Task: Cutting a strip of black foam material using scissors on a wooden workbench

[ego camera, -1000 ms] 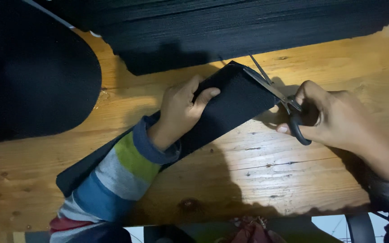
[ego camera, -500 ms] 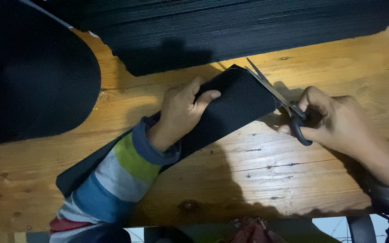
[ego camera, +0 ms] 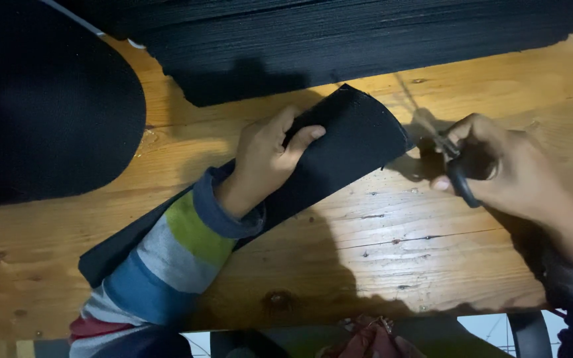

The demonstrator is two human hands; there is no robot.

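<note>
We have the black fabric strip (ego camera: 339, 156) lying slantwise across the wooden table (ego camera: 379, 252), its far end lifted a little and already rounded into a curve, so we judge the shaping of that end to be largely done; whether more trimming remains along its edge we cannot tell from here. Our left hand (ego camera: 266, 162) presses down on the strip, fingers wrapped over its upper edge and clasping it firmly. Our right hand (ego camera: 499, 172) is closed around the black handles of the scissors (ego camera: 449, 159), which sit just beside the strip's curved end, apart from the cloth; the blades are blurred, so we cannot say how they stand. Counting what lies before us: one strip under the hand, one pair of scissors, one large rounded black piece (ego camera: 41, 113) at the left, and one tall stack of black sheets (ego camera: 366, 33) along the far side of the table, too many and too thin to number. No offcuts show clearly on the boards.
</note>
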